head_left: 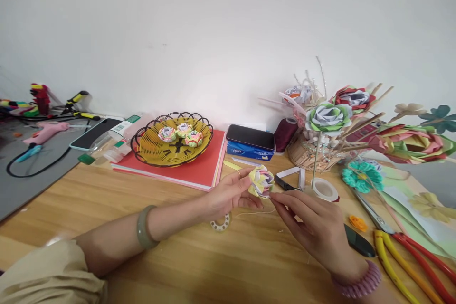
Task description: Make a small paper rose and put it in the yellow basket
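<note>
A small paper flower (261, 181) in pale yellow, white and lilac is held by my left hand (233, 192), its thumb and fingers closed around the left side. The fingertips of my right hand (308, 218) are pinched together at the flower's lower right edge. Whatever lies in that pinch is too small to make out. A thin pale thread (254, 213) trails just below the two hands. On the table beneath them lies a round disc with a ring of dark dots (220, 222).
A yellow woven basket (156, 152) with several paper flowers stands on red paper (210, 171). Behind my hands, a phone (250, 137) rests on a blue pack. Scissors (399, 235), a tape roll (325, 189) and a flower-filled log pot (306, 152) are rightward; a glue gun (46, 133) lies left.
</note>
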Available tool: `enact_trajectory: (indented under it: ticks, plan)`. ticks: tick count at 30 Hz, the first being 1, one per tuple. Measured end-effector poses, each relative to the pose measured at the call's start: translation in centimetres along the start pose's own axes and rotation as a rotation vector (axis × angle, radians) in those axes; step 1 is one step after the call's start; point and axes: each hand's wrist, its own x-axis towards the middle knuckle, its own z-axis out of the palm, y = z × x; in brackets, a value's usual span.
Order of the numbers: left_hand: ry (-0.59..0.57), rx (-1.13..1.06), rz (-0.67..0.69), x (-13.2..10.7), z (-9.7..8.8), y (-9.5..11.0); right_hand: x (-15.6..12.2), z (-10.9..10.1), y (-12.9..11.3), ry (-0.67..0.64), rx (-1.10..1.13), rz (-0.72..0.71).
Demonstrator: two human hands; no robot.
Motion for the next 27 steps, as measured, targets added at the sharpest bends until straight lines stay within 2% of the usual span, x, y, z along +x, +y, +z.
enact_trajectory:
  ticks: [5,8,17,22,27]
  plan:
    - [-0.020,-0.031,0.005,-0.1,0.1,0.1,0.3,-0.1,-0.4,0.046,0.119,0.132]
    - [-0.014,-0.039,0.002,-0.2,0.2,0.2,0.2,0.0,-0.4,0.085,0.134,0.160]
    - [0.000,-0.076,-0.037,-0.2,0.3,0.1,0.1,0.2,-0.3,-0.016,0.144,0.103]
    - [-0.039,-0.068,-0.092,-0.1,-0.1,0.2,-0.1,0.3,0.4,-0.062,0.019,0.017]
    - [0.021,-0.014,-0.074,0.0,-0.5,0.2,-0.1,0.3,0.7,-0.081,-0.058,-0.041]
